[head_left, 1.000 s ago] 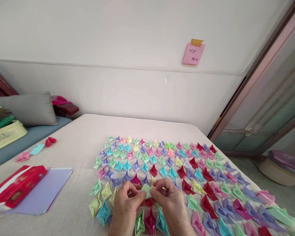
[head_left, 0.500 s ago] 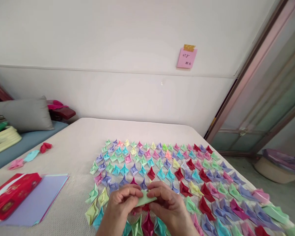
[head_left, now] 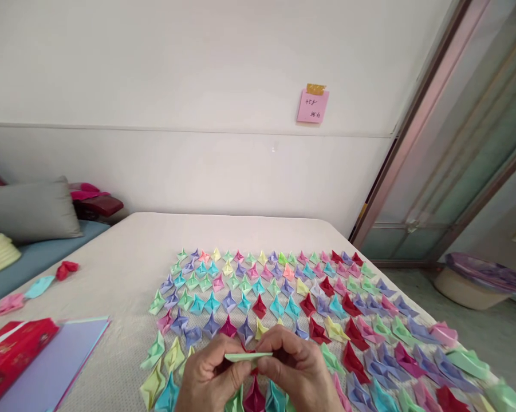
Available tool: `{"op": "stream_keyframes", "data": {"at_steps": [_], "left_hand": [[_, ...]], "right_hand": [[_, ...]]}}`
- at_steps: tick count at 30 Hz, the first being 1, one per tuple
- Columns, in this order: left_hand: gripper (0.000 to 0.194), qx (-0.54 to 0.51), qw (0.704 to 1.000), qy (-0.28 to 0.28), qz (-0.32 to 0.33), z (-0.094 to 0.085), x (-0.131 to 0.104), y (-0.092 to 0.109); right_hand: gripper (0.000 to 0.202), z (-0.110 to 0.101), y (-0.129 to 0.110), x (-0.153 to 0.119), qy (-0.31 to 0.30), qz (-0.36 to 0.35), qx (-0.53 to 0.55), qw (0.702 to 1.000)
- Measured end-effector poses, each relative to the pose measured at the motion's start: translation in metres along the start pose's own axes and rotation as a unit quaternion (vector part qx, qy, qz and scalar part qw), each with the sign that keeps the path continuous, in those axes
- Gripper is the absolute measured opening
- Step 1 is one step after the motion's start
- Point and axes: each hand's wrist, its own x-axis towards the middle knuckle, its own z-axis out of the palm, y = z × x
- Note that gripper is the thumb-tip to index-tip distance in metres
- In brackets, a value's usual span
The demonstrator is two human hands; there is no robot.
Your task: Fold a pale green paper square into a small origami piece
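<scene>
A small folded piece of pale green paper (head_left: 248, 356) is pinched between both hands near the bottom centre. My left hand (head_left: 217, 369) grips its left part with thumb and fingers, and my right hand (head_left: 298, 366) grips the right part the same way. The piece is seen nearly edge-on as a narrow strip. Beneath and around the hands lie rows of folded paper boats in many colours, among them a dark magenta boat (head_left: 254, 395) just below the hands and a turquoise boat (head_left: 167, 393) to their left.
At left, a red packet (head_left: 17, 355) rests on lilac paper sheets (head_left: 75, 343). Beyond them lie red, turquoise and pink paper pieces (head_left: 39, 286). A grey cushion (head_left: 34, 209) sits farther back. A pink note (head_left: 312, 107) is taped to the wall. A lidded tub (head_left: 476, 286) stands on the floor at right.
The green paper has turned from showing its broad face to nearly edge-on, still held in both hands. The camera view has shifted slightly, moving the scene left and down.
</scene>
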Motion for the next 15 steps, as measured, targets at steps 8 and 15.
{"op": "stream_keyframes", "data": {"at_steps": [8, 15], "left_hand": [[0.026, -0.017, 0.999, 0.03, -0.023, -0.001, -0.004, 0.005], [0.036, 0.003, 0.997, 0.07, -0.021, -0.003, -0.005, 0.013]], "right_hand": [[0.018, -0.004, -0.003, -0.001, 0.011, -0.091, -0.102, 0.99], [0.018, -0.003, 0.002, 0.0, -0.005, -0.121, -0.091, 0.988]]}}
